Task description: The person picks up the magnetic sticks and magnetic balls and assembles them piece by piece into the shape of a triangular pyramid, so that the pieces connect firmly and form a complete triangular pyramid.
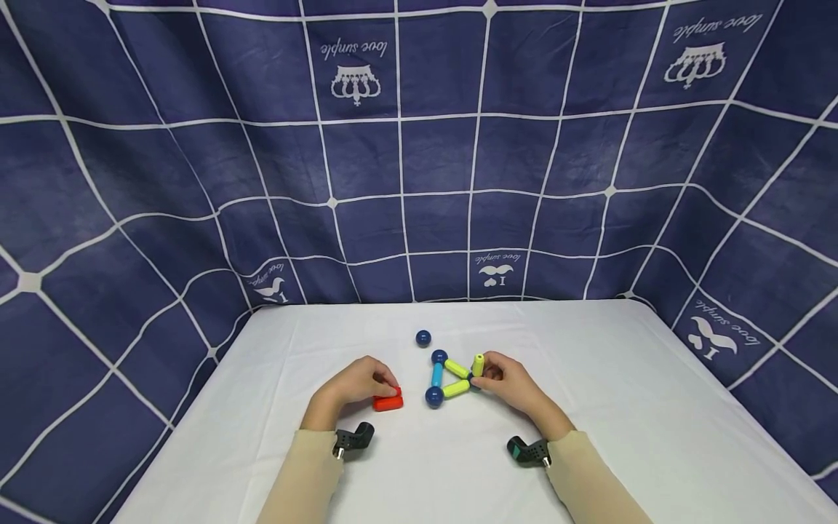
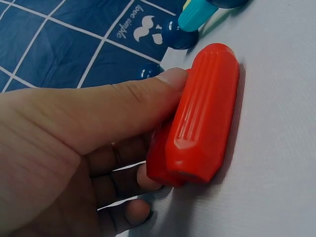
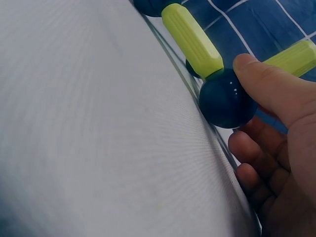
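My left hand [image 1: 362, 380] pinches a red rod [image 2: 158, 155] between thumb and fingers. A second red rod [image 2: 205, 113] lies right against it, nearer the wrist camera. Toward the right, a triangle on the table joins a light-blue rod [image 1: 436, 375], two yellow-green rods [image 1: 456, 388] and dark blue balls [image 1: 434, 397] at the corners. At its right corner my right hand [image 1: 512, 380] holds the blue ball [image 3: 227, 101] between thumb and fingers. From that corner another yellow-green rod [image 1: 479, 364] sticks upward. The hand partly hides this ball in the head view.
A loose dark blue ball [image 1: 423, 338] sits behind the triangle. White cloth covers the table [image 1: 432, 466]. A dark blue curtain [image 1: 439, 160] with white lines hangs behind and at both sides. Each wrist carries a black camera mount [image 1: 354, 437].
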A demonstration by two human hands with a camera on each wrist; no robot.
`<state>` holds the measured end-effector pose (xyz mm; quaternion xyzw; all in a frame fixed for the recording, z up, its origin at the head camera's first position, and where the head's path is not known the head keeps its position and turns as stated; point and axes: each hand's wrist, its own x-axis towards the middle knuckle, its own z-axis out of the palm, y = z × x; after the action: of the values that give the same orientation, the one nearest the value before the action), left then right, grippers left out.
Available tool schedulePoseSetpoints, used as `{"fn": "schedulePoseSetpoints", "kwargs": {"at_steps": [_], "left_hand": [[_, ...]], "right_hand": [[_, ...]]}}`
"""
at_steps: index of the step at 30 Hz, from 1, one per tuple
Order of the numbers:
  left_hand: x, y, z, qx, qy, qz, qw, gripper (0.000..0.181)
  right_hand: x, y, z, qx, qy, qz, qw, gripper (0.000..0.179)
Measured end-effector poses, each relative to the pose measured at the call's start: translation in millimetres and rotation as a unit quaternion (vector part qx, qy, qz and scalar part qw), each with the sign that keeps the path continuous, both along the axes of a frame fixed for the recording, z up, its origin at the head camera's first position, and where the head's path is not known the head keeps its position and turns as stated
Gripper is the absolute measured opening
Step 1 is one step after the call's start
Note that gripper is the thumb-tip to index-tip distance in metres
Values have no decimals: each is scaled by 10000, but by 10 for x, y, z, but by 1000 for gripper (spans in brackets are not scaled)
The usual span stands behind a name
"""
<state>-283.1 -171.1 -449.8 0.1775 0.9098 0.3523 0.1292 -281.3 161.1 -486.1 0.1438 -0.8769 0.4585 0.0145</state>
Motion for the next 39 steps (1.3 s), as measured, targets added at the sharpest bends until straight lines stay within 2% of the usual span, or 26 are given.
{"fn": "schedulePoseSetpoints", "kwargs": {"at_steps": [7,14,18,24,34,39], "left_hand": [[-1,23,7,193,138,1,9997,5],[-47,71,-27,836,152,334,9958,8],[-71,139,-39,1155,274,593,9912,10],[-80,300,-61,1445,514,915,9839,22],[-99,531,-59,1756,862,1259,9726,21],[-121,596,-45,1926,885,1278,9689,22]], "right_hand": [[25,29,18,42,32,288,9996,23],[39,35,25,25,-78,737,9972,23],[40,26,26,1,-96,780,9969,22],[41,25,13,-53,-107,816,9966,21],[42,25,-14,-71,-112,842,9964,21],[36,16,-14,-67,-91,833,9965,21]]}}
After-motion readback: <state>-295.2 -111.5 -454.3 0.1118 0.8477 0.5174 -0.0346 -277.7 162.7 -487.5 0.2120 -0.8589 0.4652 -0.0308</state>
